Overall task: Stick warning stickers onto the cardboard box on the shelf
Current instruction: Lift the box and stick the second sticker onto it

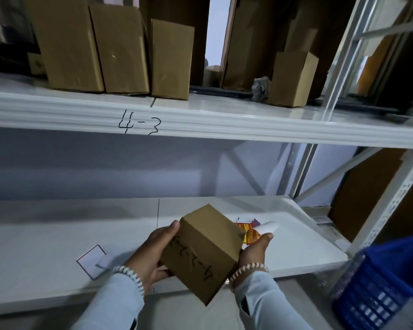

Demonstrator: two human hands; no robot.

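I hold a small brown cardboard box [204,248] with handwritten black marks on its side, tilted above the lower white shelf [57,236]. My left hand [150,253] grips its left side, thumb on the upper edge. My right hand [255,248] supports its right side. An orange-and-red warning sticker [252,236] with a curling white backing strip [267,226] sits at my right fingertips, partly hidden behind the box. More red and purple stickers [246,223] lie on the shelf behind it.
A white paper square [92,260] with a dark outline lies on the lower shelf at left. The upper shelf [200,125], marked "4-3", carries several upright cardboard boxes [119,48]. A blue plastic crate [386,287] stands at lower right beside the rack post [391,201].
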